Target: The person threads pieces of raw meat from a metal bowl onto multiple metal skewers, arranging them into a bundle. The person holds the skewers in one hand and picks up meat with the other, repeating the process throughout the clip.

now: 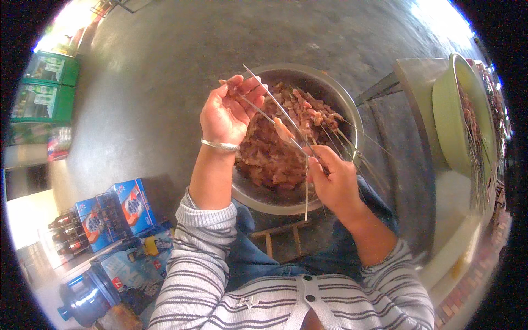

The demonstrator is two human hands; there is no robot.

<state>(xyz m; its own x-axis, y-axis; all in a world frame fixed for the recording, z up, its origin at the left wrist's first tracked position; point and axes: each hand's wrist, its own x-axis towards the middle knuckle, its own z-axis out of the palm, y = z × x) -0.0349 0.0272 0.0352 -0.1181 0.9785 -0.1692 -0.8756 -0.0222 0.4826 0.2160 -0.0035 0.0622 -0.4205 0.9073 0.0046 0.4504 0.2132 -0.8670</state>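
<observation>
My left hand (225, 113), with a silvery bangle at its wrist, is palm up. Its fingertips pinch a small piece of meat (232, 88) at the far end of a thin skewer (260, 110). A paler piece of meat (284, 130) sits farther down that skewer. My right hand (336, 177) grips the near end of the skewer, together with a second long, thin metallic rod (280, 105) that crosses above the basin. Below both hands, a steel basin (357, 119) holds a heap of cut raw meat (268, 161). Several loaded skewers (313, 109) lie over its right side, handles outward.
At right, a table (416, 82) carries a green plastic basin (447, 115) of skewers. Green crates (66, 103) stand far left. Blue boxes (138, 206), dark bottles (72, 235) and a large water bottle (84, 297) are at lower left. A wooden frame (282, 239) is between the knees.
</observation>
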